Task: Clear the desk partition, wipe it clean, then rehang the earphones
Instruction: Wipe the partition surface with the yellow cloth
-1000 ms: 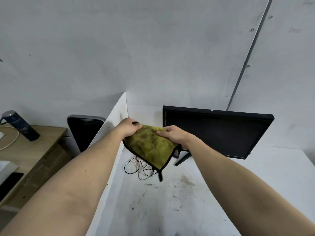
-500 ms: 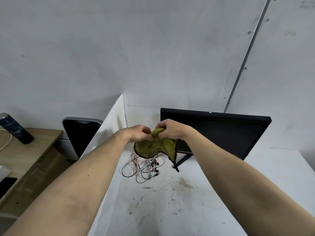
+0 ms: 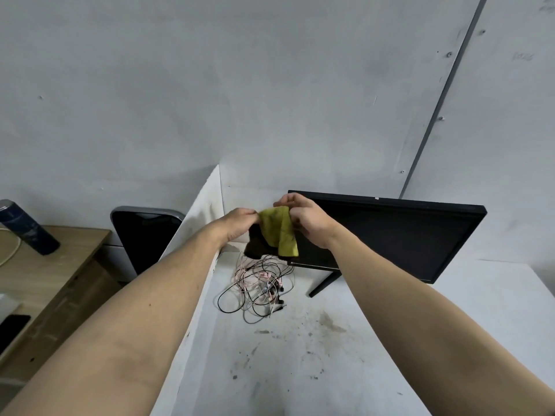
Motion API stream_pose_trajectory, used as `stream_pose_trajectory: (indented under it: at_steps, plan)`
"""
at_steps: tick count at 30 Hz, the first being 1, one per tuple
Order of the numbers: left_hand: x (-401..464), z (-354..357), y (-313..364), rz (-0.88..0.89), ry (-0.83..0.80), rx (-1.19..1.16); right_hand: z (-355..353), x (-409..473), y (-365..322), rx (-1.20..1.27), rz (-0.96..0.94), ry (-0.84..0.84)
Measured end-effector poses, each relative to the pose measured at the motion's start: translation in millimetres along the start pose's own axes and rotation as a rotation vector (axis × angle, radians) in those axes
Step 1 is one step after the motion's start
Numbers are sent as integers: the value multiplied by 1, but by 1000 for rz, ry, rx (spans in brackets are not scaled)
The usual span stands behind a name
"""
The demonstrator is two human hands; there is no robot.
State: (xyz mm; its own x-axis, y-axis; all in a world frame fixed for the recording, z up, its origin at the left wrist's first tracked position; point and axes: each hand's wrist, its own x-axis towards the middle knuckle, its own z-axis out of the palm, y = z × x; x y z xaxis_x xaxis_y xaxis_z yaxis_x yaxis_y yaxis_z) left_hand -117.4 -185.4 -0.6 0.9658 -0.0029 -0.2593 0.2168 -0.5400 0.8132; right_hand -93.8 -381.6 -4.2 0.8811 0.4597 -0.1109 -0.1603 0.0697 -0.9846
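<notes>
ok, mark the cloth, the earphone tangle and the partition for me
yellow cloth [image 3: 277, 228], head view, lit yellow fold between the hands
earphones [image 3: 258, 285], head view, middle of the tangle on the desk
partition [image 3: 207, 199], head view, white face near its top edge

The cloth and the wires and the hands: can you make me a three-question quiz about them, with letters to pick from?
1. Where do the earphones lie?
A. on the white desk, left of the monitor's stand
B. on the wooden table
C. hanging on the partition

2. What colour is the cloth?
A. blue
B. yellow-green
C. red

3. What are the hands doing?
A. both hold the cloth
B. both lie flat on the desk
C. one holds the bottle

Answers: 1 A, the tangled wires rest on the white desk. 2 B, it is yellow-green with a dark edge. 3 A, the left hand and right hand pinch the cloth with their fingers.
</notes>
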Motion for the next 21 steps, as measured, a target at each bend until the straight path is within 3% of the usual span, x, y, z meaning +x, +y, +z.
stream_pose_trajectory:
  at_steps: [2,6,9,12,15,21]
  plan:
    - [0,-5,4,-8,34,-28,0,3,2,122,74,14]
    - [-5,-12,9,-47,-32,-133,14,7,15,-75,169,-169]
    - [-6,-28,4,-123,-34,-239,29,5,21,12,204,-202]
    - [-9,-44,5,-94,-49,-265,43,2,21,177,266,-134]
    - [-2,-58,8,37,-9,-257,56,11,25,306,313,39]
    - [28,-97,7,134,387,-259,74,62,49,16,226,308]
